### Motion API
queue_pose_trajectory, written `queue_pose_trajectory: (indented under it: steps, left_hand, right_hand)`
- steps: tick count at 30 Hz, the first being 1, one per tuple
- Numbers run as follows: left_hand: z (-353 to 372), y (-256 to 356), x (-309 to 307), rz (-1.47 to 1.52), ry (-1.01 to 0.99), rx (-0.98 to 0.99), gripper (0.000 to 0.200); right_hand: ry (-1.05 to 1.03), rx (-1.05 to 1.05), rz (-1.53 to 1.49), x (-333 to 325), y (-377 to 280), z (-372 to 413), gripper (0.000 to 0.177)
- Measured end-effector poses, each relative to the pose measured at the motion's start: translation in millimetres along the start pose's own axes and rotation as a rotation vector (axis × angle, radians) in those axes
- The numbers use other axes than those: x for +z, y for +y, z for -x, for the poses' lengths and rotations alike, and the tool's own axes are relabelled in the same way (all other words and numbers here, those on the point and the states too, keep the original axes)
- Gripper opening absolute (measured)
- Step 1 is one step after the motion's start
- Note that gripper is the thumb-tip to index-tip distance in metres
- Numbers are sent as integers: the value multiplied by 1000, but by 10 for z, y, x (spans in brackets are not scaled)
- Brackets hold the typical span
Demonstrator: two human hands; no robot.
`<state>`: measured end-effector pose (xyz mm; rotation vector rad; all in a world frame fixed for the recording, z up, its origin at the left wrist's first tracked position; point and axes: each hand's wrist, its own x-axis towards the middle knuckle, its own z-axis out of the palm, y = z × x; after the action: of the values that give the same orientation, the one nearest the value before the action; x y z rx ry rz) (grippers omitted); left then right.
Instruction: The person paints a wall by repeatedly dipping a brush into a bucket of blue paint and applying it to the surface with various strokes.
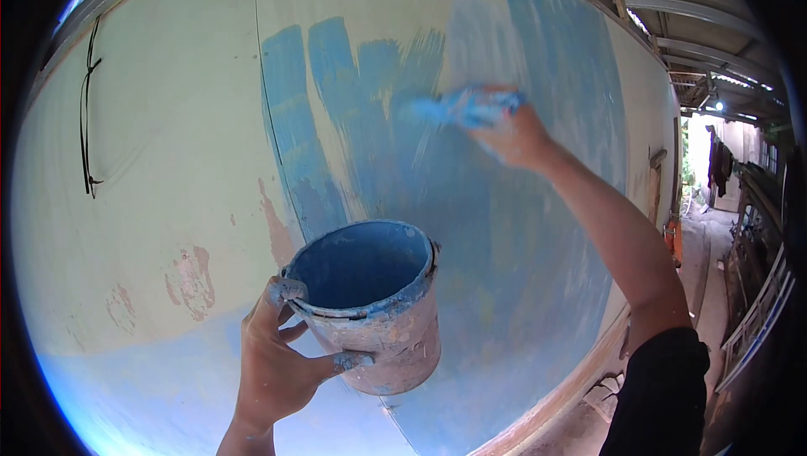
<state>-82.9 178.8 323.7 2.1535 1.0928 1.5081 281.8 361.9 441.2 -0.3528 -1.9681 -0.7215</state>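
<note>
"Left hand (273, 351) grasps a paint-smeared bucket (399, 338) at its left side, near, mid-scene; right hand (514, 137) clutches a motion-blurred brush (462, 108) farther off, to the right, before a part-blue wall (185, 137)."

"And the hazard?"

"That one-sided hold: paint-coated fingers (351, 361) could slip, tipping the bucket. A brush swept too fast or overloaded could spatter."
</note>
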Motion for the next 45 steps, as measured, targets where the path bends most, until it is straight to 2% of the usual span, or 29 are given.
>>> queue_pose_trajectory:
  steps: [1,3,4,6,8,10,11,13,15,17,20,22,23,25,26,28,30,32,36,38,41,45]
  left_hand:
    - [12,-18,8,9,-6,6,79]
    - [26,-45,30,25,12,10,79]
    - [34,-58,28,36,32,18,79]
    - [39,-106,9,33,51,21,81]
    - [66,-117,-24,28,77,25,84]
    - [107,-122,-75,44,116,38,83]
    - [117,-135,-106,37,128,35,83]
    - [147,-164,-169,30,131,44,82]
    - [79,-47,73,3,152,15,82]
    - [145,-78,-65,-16,154,0,81]
    - [134,45,-13,-19,182,-58,77]
    - [145,89,13,-59,199,-72,76]
    - [135,111,37,-60,200,-83,76]
    - [144,167,49,-52,208,-71,75]
    - [141,185,51,-53,214,-76,75]
    - [154,221,72,-64,236,-88,74]
    - [163,153,64,-61,230,-79,77]
    - [187,147,65,-60,230,-68,81]
    - [206,240,115,-33,257,-103,79]
    - [207,279,124,-43,248,-90,76]
    - [212,316,164,-143,276,-60,78]
    - [246,211,188,-149,294,-14,79]
  right_hand:
    - [-4,3,-2,-64,100,-82,25]
    - [247,148,4,-148,195,-198,25]
    - [246,150,-2,-98,189,-185,25]
    - [293,164,-267,81,71,-236,25]
    - [271,47,-3,349,-272,-101,24]
    - [93,-71,-109,437,-688,-44,19]
    - [96,-79,-120,412,-895,-62,19]
    - [-164,31,-232,370,-1200,-117,17]
    - [-174,7,-258,381,-859,-78,17]
    - [-181,-6,-264,515,-809,-319,18]
    - [-140,-12,-134,367,-428,-755,17]
    - [221,-211,-23,340,-218,-928,18]
    - [216,-207,-32,312,-196,-966,18]
    - [155,-24,-131,224,-216,-1015,21]
    - [153,-27,-138,326,-176,-971,21]
    - [158,-335,-111,615,-129,-729,29]
    - [31,-304,-157,623,-337,-388,34]
    - [-233,-153,-250,364,-629,-149,35]
    - [-133,-293,-176,231,-617,261,33]
    - [-285,-204,-212,172,-531,338,26]
    - [-286,-168,-248,120,-205,153,25]
    - [-121,-45,-142,-18,-156,15,25]
